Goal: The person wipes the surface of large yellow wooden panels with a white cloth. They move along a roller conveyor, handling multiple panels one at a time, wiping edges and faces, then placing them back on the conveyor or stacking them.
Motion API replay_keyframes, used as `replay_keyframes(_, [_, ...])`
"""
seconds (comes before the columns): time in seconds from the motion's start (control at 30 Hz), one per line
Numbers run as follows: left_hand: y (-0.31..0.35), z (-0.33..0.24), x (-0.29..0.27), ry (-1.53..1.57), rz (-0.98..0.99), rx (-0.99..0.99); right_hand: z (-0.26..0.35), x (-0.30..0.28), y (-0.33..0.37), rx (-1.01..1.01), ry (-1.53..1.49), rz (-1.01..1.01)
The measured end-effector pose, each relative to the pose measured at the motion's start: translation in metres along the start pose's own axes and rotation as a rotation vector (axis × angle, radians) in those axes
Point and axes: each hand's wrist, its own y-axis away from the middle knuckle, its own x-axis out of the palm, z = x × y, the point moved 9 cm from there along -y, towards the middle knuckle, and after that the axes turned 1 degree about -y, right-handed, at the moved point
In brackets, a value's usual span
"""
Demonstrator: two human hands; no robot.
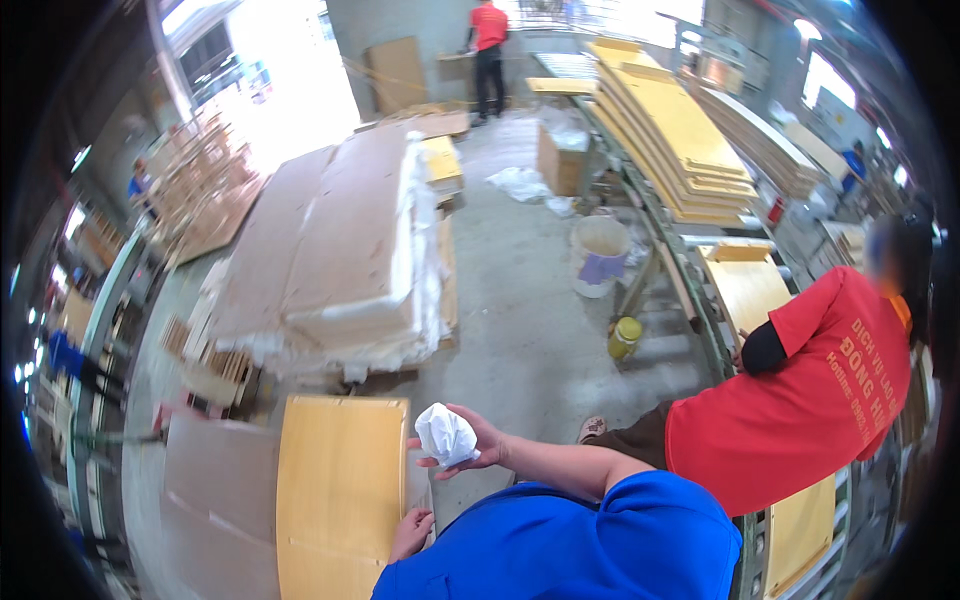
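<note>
A crumpled white wad (446, 436), cloth or paper, rests in my right hand (487, 441), whose fingers spread behind and under it. My right arm reaches leftward across my front, over the edge of a yellow wooden panel (340, 490). Lower down, my left hand (411, 532) is beside that panel's right edge with its fingers curled together. Whatever those fingers may hold is hidden. The panel lies flat, overlapping a brown board (220, 500) on its left.
Ahead stands a large stack of brown boards (340, 230) edged with white wrapping. To the right, a person in a red shirt (800, 390) is beside a roller conveyor carrying yellow panels (680, 120). A white bucket (600, 258) and yellow jar (625, 338) are on the floor.
</note>
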Motion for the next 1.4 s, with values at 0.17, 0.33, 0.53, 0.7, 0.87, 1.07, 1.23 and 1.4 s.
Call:
replay_keyframes(0.17, [-0.102, -0.098, 0.039, -0.237, 0.173, 0.142, 0.130, 0.015, 0.069, -0.358, 0.216, -0.131])
replay_keyframes(0.33, [-0.187, -0.159, 0.050, -0.340, 0.300, 0.140, 0.238, -0.002, 0.130, -0.680, 0.238, -0.187])
replay_keyframes(0.53, [-0.310, -0.225, 0.042, -0.563, 0.400, 0.207, 0.352, 0.025, 0.182, -0.926, 0.181, -0.072])
replay_keyframes(0.7, [-0.432, -0.315, 0.058, -0.550, 0.532, 0.345, 0.424, 0.040, 0.225, -1.166, 0.100, 0.083])
replay_keyframes(0.87, [-0.523, -0.409, 0.121, -0.624, 0.825, 0.442, 0.462, 0.045, 0.254, -1.398, 0.066, 0.081])
replay_keyframes(1.07, [-0.579, -0.526, 0.229, -0.684, 1.043, 0.579, 0.506, 0.036, 0.310, -1.659, 0.082, -0.004])
replay_keyframes(1.23, [-0.602, -0.586, 0.301, -0.772, 1.107, 0.670, 0.576, 0.049, 0.380, -1.664, 0.136, 0.166])
replay_keyframes(1.4, [-0.664, -0.628, 0.338, -0.896, 1.100, 0.646, 0.663, 0.096, 0.448, -1.684, 0.347, 0.228])
